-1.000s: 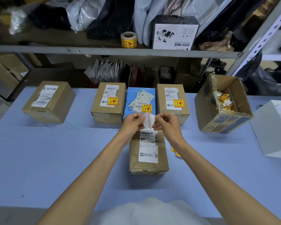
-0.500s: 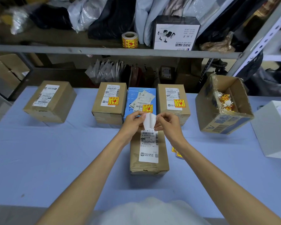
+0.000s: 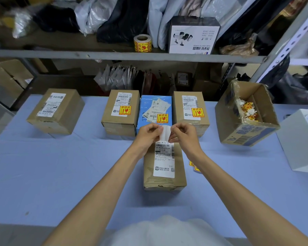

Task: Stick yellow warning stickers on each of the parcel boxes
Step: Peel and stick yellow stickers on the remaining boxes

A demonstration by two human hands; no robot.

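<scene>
My left hand [image 3: 148,134] and my right hand [image 3: 184,134] both pinch a small sticker sheet [image 3: 165,133], its white back toward me, held above the far end of a brown parcel box [image 3: 164,181] with a white shipping label and no yellow sticker. Behind it stand three parcels that carry yellow warning stickers: a brown box [image 3: 121,110], a blue box [image 3: 155,110] and another brown box [image 3: 190,110]. A brown box [image 3: 55,110] at the left has only a shipping label. Loose yellow stickers [image 3: 194,166] lie on the table right of the near box.
An open carton [image 3: 247,132] with crumpled sticker backings stands at the right, and a white box [image 3: 302,139] beyond it. A roll of yellow stickers [image 3: 142,43] and a scanner box [image 3: 192,38] sit on the shelf above. The table has a blue cover [image 3: 43,174].
Both hands stay over the near box with the sheet between them. The fingers have shifted slightly on the sheet, and it now stands a little straighter.
</scene>
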